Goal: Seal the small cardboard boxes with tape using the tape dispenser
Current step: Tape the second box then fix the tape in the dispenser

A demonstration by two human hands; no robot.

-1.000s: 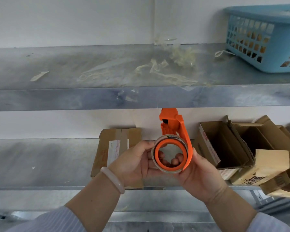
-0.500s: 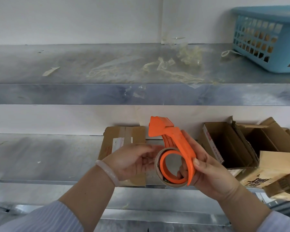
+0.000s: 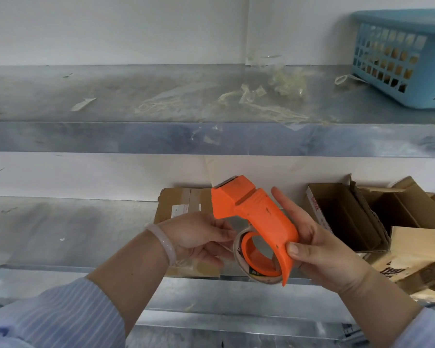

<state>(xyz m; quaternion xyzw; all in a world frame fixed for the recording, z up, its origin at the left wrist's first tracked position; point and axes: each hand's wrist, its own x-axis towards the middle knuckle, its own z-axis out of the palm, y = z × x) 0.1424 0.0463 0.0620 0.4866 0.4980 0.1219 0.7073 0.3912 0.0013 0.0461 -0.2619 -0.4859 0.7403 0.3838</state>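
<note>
Your right hand [image 3: 322, 249] grips the orange plastic tape dispenser [image 3: 259, 214] in front of the grey metal shelf [image 3: 60, 229], thumb pressed on its handle, fingers straight behind it. Your left hand [image 3: 199, 237] pinches the rim of its clear tape roll [image 3: 238, 249]. Behind, a flat taped cardboard box [image 3: 178, 202] lies on that shelf, open brown cardboard boxes [image 3: 349, 217] to its right, a blue plastic basket [image 3: 399, 59] on the tier above.
</note>
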